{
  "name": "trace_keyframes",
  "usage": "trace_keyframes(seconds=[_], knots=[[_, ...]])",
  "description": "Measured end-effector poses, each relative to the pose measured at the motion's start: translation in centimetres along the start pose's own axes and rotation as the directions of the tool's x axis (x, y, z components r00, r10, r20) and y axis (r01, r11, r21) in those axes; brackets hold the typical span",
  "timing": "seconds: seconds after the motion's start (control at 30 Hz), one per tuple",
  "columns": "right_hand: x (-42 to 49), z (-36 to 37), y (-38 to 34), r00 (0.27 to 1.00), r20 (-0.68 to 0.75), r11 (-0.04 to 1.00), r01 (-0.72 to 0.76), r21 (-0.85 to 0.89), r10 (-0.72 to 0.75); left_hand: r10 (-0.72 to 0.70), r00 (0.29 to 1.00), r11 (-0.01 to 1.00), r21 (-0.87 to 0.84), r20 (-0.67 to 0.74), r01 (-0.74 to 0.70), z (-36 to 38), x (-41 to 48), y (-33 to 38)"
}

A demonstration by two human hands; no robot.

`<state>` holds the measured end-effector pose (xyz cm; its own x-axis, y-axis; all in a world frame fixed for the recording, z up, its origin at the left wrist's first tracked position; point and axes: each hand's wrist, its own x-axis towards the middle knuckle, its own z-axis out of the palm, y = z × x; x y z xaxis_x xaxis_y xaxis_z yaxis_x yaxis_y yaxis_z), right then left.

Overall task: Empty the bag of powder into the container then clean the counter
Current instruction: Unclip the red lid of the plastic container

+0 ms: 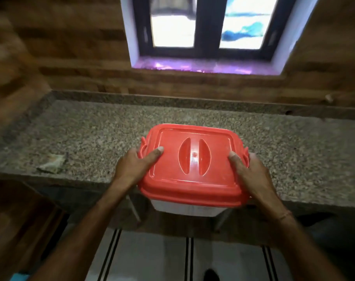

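Note:
A white plastic container with a red lid is held in front of me, overhanging the front edge of the speckled granite counter. The lid is on and has a moulded handle in its middle. My left hand grips the container's left side, thumb on the lid by the left clip. My right hand grips the right side the same way. A small crumpled pale bag or cloth lies on the counter at the left, near the front edge. No powder is visible.
A window with a purple sill sits above the counter's back wall of brown wood-look tiles. A wooden cabinet stands at the lower left. Below the counter is a pale tiled floor with dark stripes.

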<state>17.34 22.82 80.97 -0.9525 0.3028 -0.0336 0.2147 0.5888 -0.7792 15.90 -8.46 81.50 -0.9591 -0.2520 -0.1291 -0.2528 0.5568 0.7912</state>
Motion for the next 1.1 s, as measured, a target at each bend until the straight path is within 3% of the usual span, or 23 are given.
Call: trace_keyframes(seconds=[0.3, 0.57, 0.67, 0.8, 0.87, 0.97, 1.1], knots=[[16.8, -1.6, 1.8, 0.996, -0.070, 0.999, -0.047, -0.010, 0.046, 0.024, 1.000, 1.000, 0.021, -0.016, -0.023, 9.5, 13.2, 8.1], [29.2, -1.2, 3.5, 0.997, -0.046, 0.994, -0.073, -0.082, 0.070, -0.109, 0.994, 0.993, -0.044, 0.010, 0.110, 15.8, 22.7, 11.2], [31.3, -0.6, 3.4, 0.998, -0.040, 0.989, -0.062, -0.137, 0.057, -0.123, 0.991, 0.988, -0.088, 0.047, 0.127, 16.4, 25.0, 11.5], [32.9, -0.2, 3.5, 0.999, -0.011, 0.987, -0.046, -0.153, 0.045, -0.150, 0.989, 0.982, -0.119, -0.008, 0.148, 16.9, 27.1, 10.6], [33.3, -0.1, 3.6, 0.998, 0.007, 0.989, -0.054, -0.139, 0.055, -0.187, 0.982, 0.961, -0.209, -0.004, 0.183, 17.0, 27.6, 10.0], [33.8, 0.3, 3.9, 0.998, 0.017, 0.991, -0.050, -0.123, 0.053, -0.294, 0.951, 0.866, -0.396, 0.090, 0.305, 16.9, 28.2, 7.9], [34.0, 0.6, 3.5, 0.995, 0.042, 0.994, -0.083, -0.075, 0.087, -0.284, 0.932, 0.809, -0.464, 0.226, 0.360, 16.8, 29.0, 6.6]])
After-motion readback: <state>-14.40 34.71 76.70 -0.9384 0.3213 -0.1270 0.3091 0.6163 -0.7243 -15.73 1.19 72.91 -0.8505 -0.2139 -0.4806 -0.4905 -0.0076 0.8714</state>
